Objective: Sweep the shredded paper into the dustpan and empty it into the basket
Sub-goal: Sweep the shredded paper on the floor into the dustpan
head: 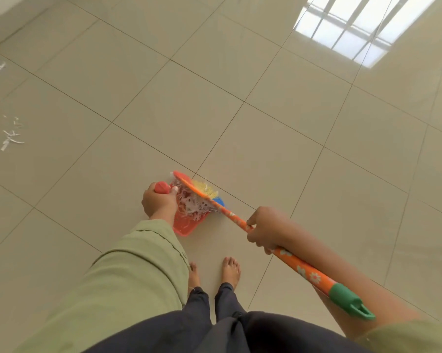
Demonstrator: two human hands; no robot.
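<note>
Sweeping step under way: the left hand (158, 202) grips the handle of the red plastic dustpan (185, 225) on the beige tiled floor (240, 123), while the right hand (264, 229) grips the orange flower-patterned broom (298, 268), its bristles pressing white shredded paper (195, 203) into the pan. Loose paper strips (10, 137) lie well left of the dustpan; the next move probably calls for gathering these. No basket is in view.

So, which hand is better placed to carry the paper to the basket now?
The left hand. It already grips the handle of the red plastic dustpan holding the pile of shredded white paper. The right hand is wrapped around the orange flowered broom handle. No basket is in view.
</note>
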